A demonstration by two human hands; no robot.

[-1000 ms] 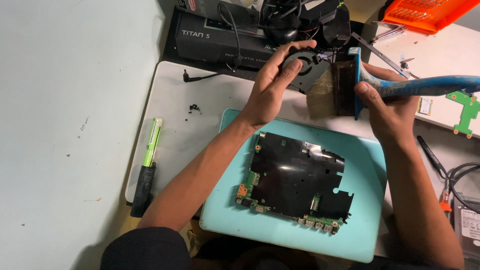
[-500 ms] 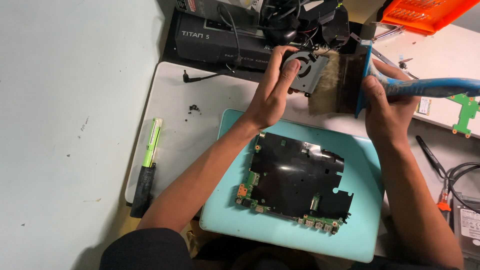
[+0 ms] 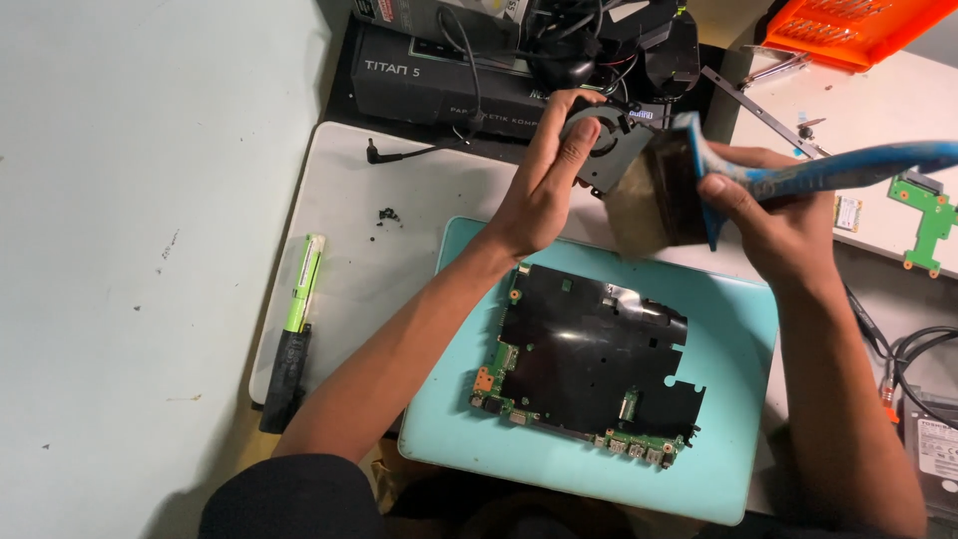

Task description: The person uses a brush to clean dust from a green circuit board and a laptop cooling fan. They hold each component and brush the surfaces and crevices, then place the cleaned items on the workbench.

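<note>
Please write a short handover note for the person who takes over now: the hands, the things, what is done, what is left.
Left hand: holds the dark cooling fan up above the table.
Right hand: grips the blue-handled brush, bristles against the fan.
The circuit board lies on the turquoise mat; the green screwdriver lies to its left.
Done: fan is off the board.
Left: brushing looks unfinished.

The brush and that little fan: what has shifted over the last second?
The right hand has swept the blue-handled brush sideways over the fan: bristles beside it, then across its face, now at its right edge. The left hand keeps its grip on the fan, holding it slightly higher. The circuit board on the teal mat and the green screwdriver lie as before.
</note>
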